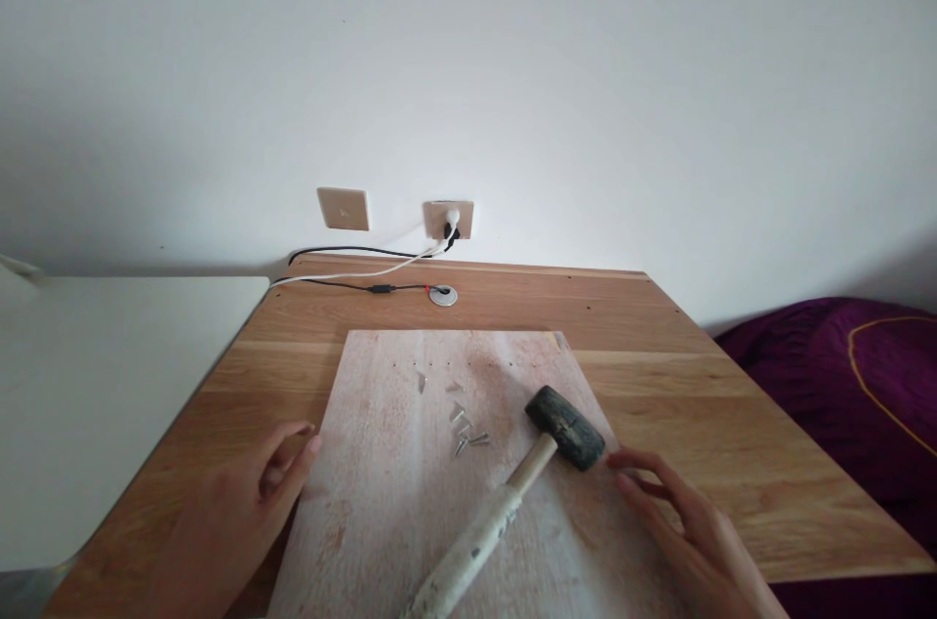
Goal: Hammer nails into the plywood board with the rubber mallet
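A pale, whitewashed wooden board (pixel 381 512) lies flat on the table in front of me. My left hand (pixel 256 492) is at its left edge, thumb and forefinger tips against the side and the other fingers curled. At the right edge, my right hand (pixel 680 521) has its fingertips on the board's side, close to the mallet's head. The rubber mallet (pixel 563 427) rests on the board, black head up and right, its worn pale handle slanting toward me. Several small silver screws or nails (pixel 461 424) are scattered left of the head. A row of small dark holes runs across the board's far part.
Under the board is a wooden table (pixel 703 414). A white surface (pixel 132 385) adjoins it at left. Black and white cables (pixel 351 281) run along the back to a wall socket (pixel 448 220), beside a blank wall plate (pixel 344 209). Purple fabric (pixel 812 355) bulges at right.
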Demonstrator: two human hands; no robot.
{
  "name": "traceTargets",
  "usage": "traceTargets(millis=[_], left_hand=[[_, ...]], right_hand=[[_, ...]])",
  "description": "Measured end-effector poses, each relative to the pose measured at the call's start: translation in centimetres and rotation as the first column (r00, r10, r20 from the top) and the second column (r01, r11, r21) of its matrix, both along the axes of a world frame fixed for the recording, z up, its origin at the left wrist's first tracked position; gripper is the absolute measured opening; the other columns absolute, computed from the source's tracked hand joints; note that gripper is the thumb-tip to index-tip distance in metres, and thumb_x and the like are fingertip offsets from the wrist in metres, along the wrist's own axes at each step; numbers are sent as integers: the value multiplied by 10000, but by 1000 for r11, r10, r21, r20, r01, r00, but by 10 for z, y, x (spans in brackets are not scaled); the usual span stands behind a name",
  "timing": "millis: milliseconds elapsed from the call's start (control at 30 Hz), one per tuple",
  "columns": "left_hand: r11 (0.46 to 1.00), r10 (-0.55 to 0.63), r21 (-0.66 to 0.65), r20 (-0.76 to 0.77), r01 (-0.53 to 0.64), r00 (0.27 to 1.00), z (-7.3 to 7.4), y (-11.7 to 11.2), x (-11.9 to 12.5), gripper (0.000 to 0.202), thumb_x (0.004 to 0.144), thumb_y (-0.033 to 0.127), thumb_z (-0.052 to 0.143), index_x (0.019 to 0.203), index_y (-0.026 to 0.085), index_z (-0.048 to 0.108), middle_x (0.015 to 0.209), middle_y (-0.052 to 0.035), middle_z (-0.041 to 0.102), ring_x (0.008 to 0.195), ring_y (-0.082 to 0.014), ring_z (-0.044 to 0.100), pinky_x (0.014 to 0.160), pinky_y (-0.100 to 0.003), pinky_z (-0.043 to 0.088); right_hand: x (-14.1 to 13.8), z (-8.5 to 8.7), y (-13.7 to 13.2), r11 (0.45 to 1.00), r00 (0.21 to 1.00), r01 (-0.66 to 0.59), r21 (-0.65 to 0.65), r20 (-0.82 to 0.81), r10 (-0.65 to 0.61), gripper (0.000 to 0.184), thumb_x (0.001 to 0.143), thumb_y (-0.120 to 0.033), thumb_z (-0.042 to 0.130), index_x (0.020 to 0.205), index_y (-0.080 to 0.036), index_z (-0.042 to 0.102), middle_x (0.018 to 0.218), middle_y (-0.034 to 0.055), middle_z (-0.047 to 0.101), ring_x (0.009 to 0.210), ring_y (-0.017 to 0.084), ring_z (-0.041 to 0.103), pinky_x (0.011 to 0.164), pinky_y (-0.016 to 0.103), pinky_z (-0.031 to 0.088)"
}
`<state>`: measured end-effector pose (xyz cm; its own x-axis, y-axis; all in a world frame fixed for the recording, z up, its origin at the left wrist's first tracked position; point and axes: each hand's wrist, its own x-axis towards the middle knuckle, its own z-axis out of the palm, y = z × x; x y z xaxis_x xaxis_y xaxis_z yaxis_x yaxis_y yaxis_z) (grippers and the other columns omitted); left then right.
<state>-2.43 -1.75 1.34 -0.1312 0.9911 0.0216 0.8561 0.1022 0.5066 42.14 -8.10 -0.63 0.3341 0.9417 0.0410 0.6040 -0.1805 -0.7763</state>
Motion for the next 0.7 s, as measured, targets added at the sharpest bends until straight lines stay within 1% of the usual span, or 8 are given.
traceTargets(millis=[100, 167, 333, 400, 533, 600, 667, 700], left_hand=[[1000, 19, -9, -11, -19, 1000, 4, 2, 2, 447, 872, 605, 484, 983, 273, 763, 762, -29, 813, 678, -251, 777, 627, -300, 554], [1000, 11, -20, -23, -11, 1000, 7, 1, 4, 431, 872, 601, 498, 980, 280, 765, 758, -26, 814, 683, -258, 781, 621, -299, 552], [999, 0, -45, -25, -1, 1000, 15, 2, 4, 443, 859, 599, 479, 983, 277, 757, 779, -32, 824, 688, -274, 787, 650, -320, 572], [998, -10, -62, -27, 9, 1000, 19, 7, 3, 470, 868, 619, 465, 994, 270, 753, 805, -44, 829, 712, -285, 792, 658, -335, 575], [997, -55, 43, -29, 56, 998, 38, 23, 9, 471, 918, 632, 470, 1029, 269, 750, 933, -51, 841, 790, -282, 796, 678, -340, 572], [982, -152, 114, -4, 152, 988, 54, 34, 21, 437, 949, 615, 507, 1096, 277, 743, 935, -32, 836, 789, -254, 785, 691, -321, 564], [936, -302, 198, 35, 290, 953, 71, 50, 40, 395, 989, 579, 524, 1124, 274, 736, 956, -24, 828, 832, -225, 775, 724, -292, 556], [904, -389, 216, 51, 370, 920, 79, 58, 52, 374, 1008, 546, 521, 1146, 269, 731, 984, -24, 822, 854, -215, 768, 744, -286, 549]], right_hand=[[-1, -1, 0, 1000, 1000, -3, -2, 14, 3, 387, 925, -625, 620, 1046, -288, 769, 1146, 92, 824, 1057, 297, 788, 819, 305, 628], [-2, -1, 0, 1000, 1000, -5, 4, 26, 5, 385, 921, -623, 622, 1049, -291, 769, 1141, 89, 822, 1048, 298, 788, 803, 309, 630], [3, -3, 3, 1000, 999, -1, 0, 36, 1, 378, 928, -615, 620, 1060, -289, 758, 1112, 87, 818, 1034, 298, 792, 643, 272, 609], [10, -5, 3, 1000, 996, 1, 4, 87, -1, 392, 933, -611, 615, 1075, -275, 756, 1107, 102, 810, 999, 299, 794, 568, 266, 589], [11, -8, -3, 985, 970, 69, 157, 222, -103, 394, 951, -581, 630, 1114, -234, 722, 960, 93, 779, 826, 255, 768, 547, 263, 572], [-4, -4, -8, 979, 979, -10, 204, 201, -32, 340, 996, -527, 616, 1139, -230, 701, 790, 29, 718, 694, 199, 724, 575, 240, 556], [-27, 4, -9, 959, 973, -206, 195, 146, 179, 301, 1043, -477, 576, 1164, -234, 706, 658, -31, 624, 543, 145, 632, 548, 220, 507], [-39, 10, -7, 945, 953, -295, 139, 116, 281, 317, 1061, -469, 558, 1218, -238, 709, 643, -38, 613, 524, 141, 613, 519, 223, 469]])
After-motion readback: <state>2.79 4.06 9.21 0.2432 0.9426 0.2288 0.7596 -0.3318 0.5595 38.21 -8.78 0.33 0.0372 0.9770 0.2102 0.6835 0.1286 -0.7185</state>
